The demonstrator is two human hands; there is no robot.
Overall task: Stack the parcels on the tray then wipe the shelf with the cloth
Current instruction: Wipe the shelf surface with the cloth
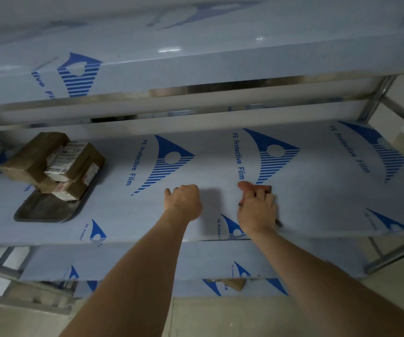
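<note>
film-covered steel shelf [305, 190]. parcels [52, 164] sat stacked on tray [43, 210], far left. right hand [256, 210] pressed cloth [265, 189]; left hand [184, 203] curled, empty. risk: wipe snagging loose film, leftward sweep nudging leaning stack.

The shelf [305, 186], covered in blue-printed film, is lying open across its middle and right side, giving wide room for a hand to sweep there. At the far left, the tray [43, 210] is taking up the corner, with the parcels [55, 164] piled on it and rising toward the upper shelf [196, 69], which is overhanging and limiting headroom above everything. The left hand [184, 200] and right hand [256, 210] are occupying the front centre, the right one covering the cloth [265, 189]. A metal post [376, 98] is standing at the back right corner.
</note>
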